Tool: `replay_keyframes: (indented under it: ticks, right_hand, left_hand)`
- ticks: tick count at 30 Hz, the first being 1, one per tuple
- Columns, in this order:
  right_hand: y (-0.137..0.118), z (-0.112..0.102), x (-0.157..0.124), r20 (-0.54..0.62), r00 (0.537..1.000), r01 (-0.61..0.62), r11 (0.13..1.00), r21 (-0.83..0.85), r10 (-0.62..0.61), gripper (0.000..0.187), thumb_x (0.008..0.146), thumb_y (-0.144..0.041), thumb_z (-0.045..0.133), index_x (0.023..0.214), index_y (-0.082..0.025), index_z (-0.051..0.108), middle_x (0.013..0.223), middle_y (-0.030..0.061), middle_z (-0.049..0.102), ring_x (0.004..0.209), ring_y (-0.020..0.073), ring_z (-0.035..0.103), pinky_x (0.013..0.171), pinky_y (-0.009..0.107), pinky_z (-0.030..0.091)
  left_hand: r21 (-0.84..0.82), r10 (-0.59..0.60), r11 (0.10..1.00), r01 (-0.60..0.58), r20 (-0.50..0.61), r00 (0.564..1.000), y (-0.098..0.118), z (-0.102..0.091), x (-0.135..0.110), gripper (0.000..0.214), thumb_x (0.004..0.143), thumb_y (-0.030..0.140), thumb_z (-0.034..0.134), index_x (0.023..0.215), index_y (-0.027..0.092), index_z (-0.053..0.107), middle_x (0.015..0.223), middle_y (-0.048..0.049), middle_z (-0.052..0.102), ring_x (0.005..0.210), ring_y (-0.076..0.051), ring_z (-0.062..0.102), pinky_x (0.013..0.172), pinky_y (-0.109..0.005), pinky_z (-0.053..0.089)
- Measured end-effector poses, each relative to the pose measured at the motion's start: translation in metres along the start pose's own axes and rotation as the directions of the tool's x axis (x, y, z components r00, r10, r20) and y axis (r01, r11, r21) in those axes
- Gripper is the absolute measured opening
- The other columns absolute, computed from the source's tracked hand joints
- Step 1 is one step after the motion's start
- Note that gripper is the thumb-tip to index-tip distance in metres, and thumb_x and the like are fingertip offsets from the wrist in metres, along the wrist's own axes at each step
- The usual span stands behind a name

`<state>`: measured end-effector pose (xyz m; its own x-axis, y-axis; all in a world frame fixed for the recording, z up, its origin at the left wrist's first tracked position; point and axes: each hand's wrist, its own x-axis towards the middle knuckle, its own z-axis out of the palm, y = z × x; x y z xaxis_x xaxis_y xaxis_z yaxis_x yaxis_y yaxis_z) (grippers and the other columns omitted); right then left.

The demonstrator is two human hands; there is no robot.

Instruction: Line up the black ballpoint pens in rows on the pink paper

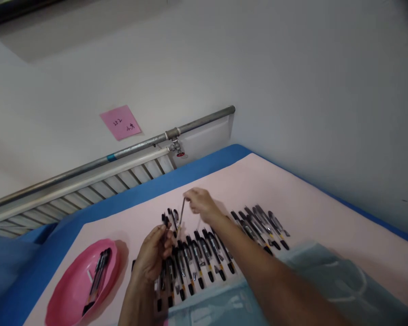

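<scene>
My right hand is closed in a pinch on the upper end of a thin dark pen refill, which slants down toward my left hand. The fingers of my left hand are curled around what looks like a clear pen barrel, mostly hidden behind them. The refill's lower end is close to those fingertips; whether it sits inside the barrel I cannot tell. Below both hands lies a long row of black-capped pens with clear barrels and loose clips among them. A few more pen parts lie just beyond my left hand.
A pink bowl at left holds several pens. Another group of pens lies to the right of my right forearm. Pale blue plastic packaging is at the front. A radiator and pipe run along the wall.
</scene>
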<state>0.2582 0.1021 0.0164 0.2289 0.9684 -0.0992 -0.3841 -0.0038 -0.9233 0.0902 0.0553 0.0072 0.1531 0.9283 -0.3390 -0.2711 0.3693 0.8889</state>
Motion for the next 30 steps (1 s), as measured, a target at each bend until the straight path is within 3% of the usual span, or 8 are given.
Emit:
replay_keyframes:
  ticks: [4,8,13,19,22,25,27,30]
  right_hand:
    - [0.026,0.032,-0.023,0.224,0.974,0.014,0.970,-0.243,0.043,0.008,0.063,-0.019,0.054,0.056,-0.015,0.053,0.044,-0.0056,0.046,0.039,0.0060,0.041,0.038,0.016,0.029]
    - [0.037,0.038,-0.029,0.251,0.962,-0.019,0.945,-0.326,0.106,0.004,0.067,-0.019,0.053,0.064,-0.016,0.055,0.046,-0.0050,0.049,0.043,0.0087,0.048,0.041,0.017,0.033]
    - [0.036,0.034,-0.027,0.279,0.950,-0.078,0.970,-0.231,0.143,0.007,0.070,-0.022,0.055,0.068,-0.017,0.051,0.046,-0.0053,0.050,0.041,0.0096,0.050,0.040,0.018,0.035]
    - [0.035,0.039,-0.035,0.413,0.870,-0.259,0.963,-0.079,0.268,0.011,0.067,-0.016,0.052,0.072,-0.020,0.043,0.038,-0.0096,0.042,0.032,0.0114,0.046,0.035,0.020,0.034]
    - [0.032,0.035,-0.027,0.338,0.911,-0.201,0.970,-0.137,0.236,0.011,0.064,-0.018,0.056,0.071,-0.019,0.048,0.041,-0.0086,0.046,0.033,0.0089,0.043,0.039,0.020,0.035]
    - [0.027,0.021,-0.008,0.165,0.986,0.017,0.954,-0.299,0.034,0.012,0.060,-0.023,0.063,0.063,-0.017,0.054,0.050,-0.0048,0.053,0.044,0.0087,0.048,0.047,0.021,0.039]
    - [0.025,0.010,0.007,0.053,0.992,0.127,0.901,-0.414,-0.116,0.011,0.059,-0.025,0.063,0.060,-0.016,0.056,0.056,-0.0029,0.057,0.054,0.0110,0.053,0.055,0.022,0.041]
    - [0.027,-0.001,0.023,-0.017,0.981,0.158,0.855,-0.495,-0.191,0.009,0.057,-0.023,0.062,0.059,-0.017,0.056,0.063,-0.0015,0.060,0.065,0.0139,0.056,0.062,0.024,0.042]
  left_hand:
    - [-0.035,-0.002,0.999,-0.001,-0.069,0.998,0.000,0.004,-0.001,0.015,0.070,0.022,0.063,0.080,0.013,0.056,0.067,-0.0022,0.060,0.055,-0.010,0.056,0.047,-0.020,0.046]
    - [-0.036,0.066,0.997,-0.067,-0.045,0.997,0.002,0.008,-0.003,0.020,0.068,0.027,0.066,0.077,0.013,0.055,0.063,-0.0006,0.059,0.047,-0.006,0.049,0.036,-0.014,0.034]
    - [-0.007,0.128,0.992,-0.129,-0.038,0.991,0.003,0.010,-0.003,0.038,0.062,0.022,0.070,0.095,0.012,0.054,0.063,0.0015,0.059,0.044,-0.004,0.045,0.037,-0.013,0.032]
    - [0.077,0.144,0.987,-0.138,-0.072,0.987,-0.001,0.007,-0.003,0.059,0.065,0.023,0.068,0.118,0.014,0.044,0.059,0.0012,0.061,0.045,-0.008,0.053,0.045,-0.018,0.042]
    - [0.076,0.109,0.992,-0.105,-0.053,0.993,0.000,0.007,-0.003,0.054,0.066,0.025,0.068,0.115,0.014,0.048,0.066,-0.0023,0.065,0.053,-0.011,0.059,0.052,-0.023,0.047]
    - [0.112,0.143,0.985,-0.133,-0.083,0.986,0.002,0.000,-0.001,0.047,0.069,0.031,0.066,0.111,0.015,0.051,0.076,-0.0061,0.067,0.067,-0.015,0.064,0.062,-0.027,0.050]
    - [0.120,0.199,0.976,-0.181,-0.155,0.968,0.003,-0.009,0.000,0.045,0.069,0.033,0.066,0.108,0.015,0.053,0.080,-0.0069,0.067,0.073,-0.016,0.065,0.066,-0.028,0.051]
    - [0.117,0.231,0.971,-0.208,-0.249,0.941,0.002,-0.023,0.000,0.041,0.068,0.031,0.067,0.103,0.014,0.055,0.078,-0.0064,0.067,0.072,-0.017,0.065,0.065,-0.029,0.051]
